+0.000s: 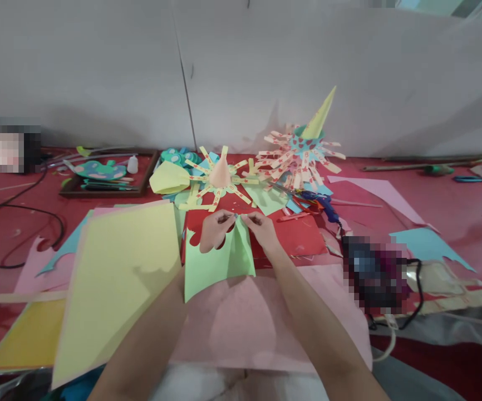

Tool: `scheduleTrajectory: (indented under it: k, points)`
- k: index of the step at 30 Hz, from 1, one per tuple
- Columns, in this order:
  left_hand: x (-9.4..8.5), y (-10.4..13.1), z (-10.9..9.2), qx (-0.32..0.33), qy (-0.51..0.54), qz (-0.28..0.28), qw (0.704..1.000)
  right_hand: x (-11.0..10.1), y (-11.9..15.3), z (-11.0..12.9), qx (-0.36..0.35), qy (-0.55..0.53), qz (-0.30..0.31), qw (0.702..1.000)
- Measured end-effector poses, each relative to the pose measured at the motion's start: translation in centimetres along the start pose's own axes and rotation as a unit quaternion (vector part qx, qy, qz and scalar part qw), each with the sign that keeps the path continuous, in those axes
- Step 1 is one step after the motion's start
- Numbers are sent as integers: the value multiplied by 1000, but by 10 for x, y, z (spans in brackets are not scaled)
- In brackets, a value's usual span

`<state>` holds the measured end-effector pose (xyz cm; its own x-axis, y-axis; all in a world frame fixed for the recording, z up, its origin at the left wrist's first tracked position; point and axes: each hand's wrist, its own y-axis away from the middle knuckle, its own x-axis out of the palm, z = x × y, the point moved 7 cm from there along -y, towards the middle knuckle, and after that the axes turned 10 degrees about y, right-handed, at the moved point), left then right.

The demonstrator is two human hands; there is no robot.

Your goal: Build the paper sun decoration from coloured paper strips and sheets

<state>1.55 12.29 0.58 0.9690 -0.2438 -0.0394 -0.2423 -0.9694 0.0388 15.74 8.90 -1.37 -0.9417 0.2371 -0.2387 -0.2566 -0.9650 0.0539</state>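
Hands folding green paper over a red craft table

Against a plain white wall, the red table is lying cluttered; the left hand and right hand are pinching the top edge of a matte light-green sheet, centre, near a fringed paper cone farther back.

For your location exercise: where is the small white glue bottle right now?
In the head view, the white glue bottle stands upper left, at the right end of the dark tray, left of the yellow paper cone and behind the large yellow-green sheet.
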Motion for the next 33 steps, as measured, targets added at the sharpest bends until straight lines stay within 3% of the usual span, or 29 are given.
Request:
scheduleTrajectory:
  k: [7, 21, 33]
  points:
    - [5, -5, 11, -45, 61, 41, 996, -6, 1, 2, -26, 6, -48, 998]
    - [4, -8, 20, -35, 83, 45, 995, -8, 3, 6, -55, 34, -55, 996]
    - [7, -4, 9, 0, 41, 71, 997, -6, 9, 19, -88, 79, -47, 992]
